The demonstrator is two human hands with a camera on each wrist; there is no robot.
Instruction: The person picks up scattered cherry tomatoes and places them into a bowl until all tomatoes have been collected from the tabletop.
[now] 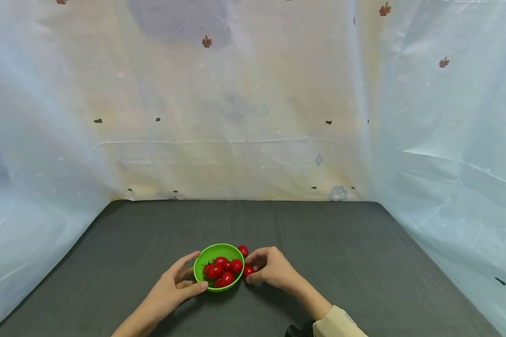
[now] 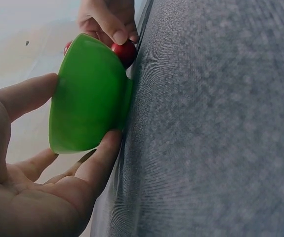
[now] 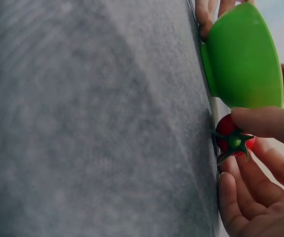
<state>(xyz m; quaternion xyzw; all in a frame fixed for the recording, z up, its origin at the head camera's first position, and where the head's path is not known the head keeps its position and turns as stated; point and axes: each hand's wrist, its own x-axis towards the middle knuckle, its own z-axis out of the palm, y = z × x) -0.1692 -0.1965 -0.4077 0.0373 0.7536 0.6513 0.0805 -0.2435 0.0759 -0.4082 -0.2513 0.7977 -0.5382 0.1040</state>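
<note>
A green bowl [image 1: 214, 251] stands on the dark cloth, with several red cherry tomatoes [image 1: 226, 279] inside. My left hand [image 1: 170, 284] holds it from the left, thumb at the near rim and fingers spread along the far side. In the left wrist view, the fingertips rest against the outer wall of the bowl [image 2: 90, 98]. On the bowl's right, my right hand [image 1: 275, 270] pinches a cherry tomato [image 3: 229, 129] low by the cloth, its green star-shaped stem facing the right wrist camera. Another cherry tomato [image 1: 243, 251] lies beyond the right hand's fingers, beside the bowl's far right rim.
The dark grey cloth-covered table [image 1: 341, 252] spreads around both hands. Pale patterned plastic sheeting [image 1: 253, 93] hangs behind the table and along both sides. A dark object [image 1: 294, 331] shows at the bottom edge near the right sleeve [image 1: 337, 323].
</note>
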